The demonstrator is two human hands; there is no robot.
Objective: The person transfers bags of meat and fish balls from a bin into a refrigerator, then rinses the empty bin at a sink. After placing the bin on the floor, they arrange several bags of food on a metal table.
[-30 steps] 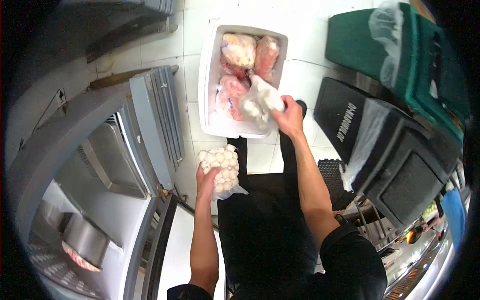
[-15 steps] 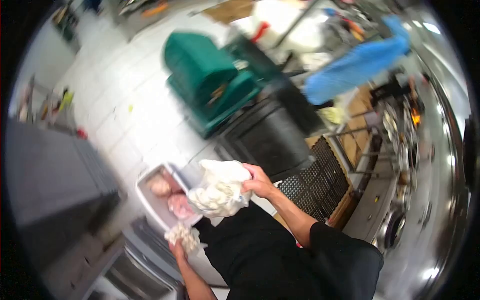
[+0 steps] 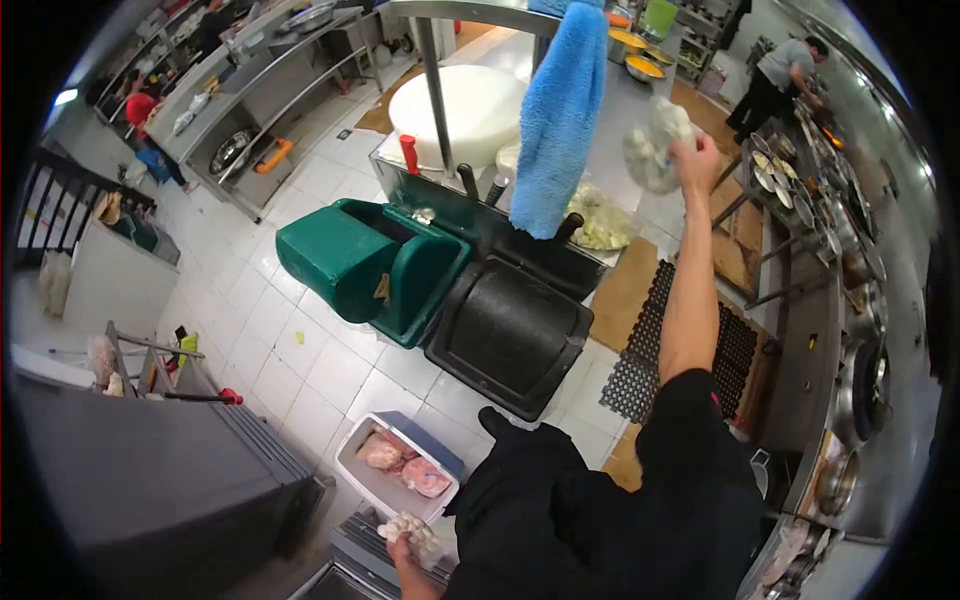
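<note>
Right hand (image 3: 697,160) grips translucent plastic bag (image 3: 650,162), raised ahead; left hand (image 3: 403,554) holds bag of white balls (image 3: 412,530), low beside open cooler (image 3: 392,494) containing pink meat (image 3: 426,477).

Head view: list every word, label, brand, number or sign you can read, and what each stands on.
No text can be read anywhere.
Black bin: no legible lettering.
Green bin: only a small tan mark, too small to make out.
Raised bag in the right hand, bag of white balls in the left hand: no legible print.
</note>
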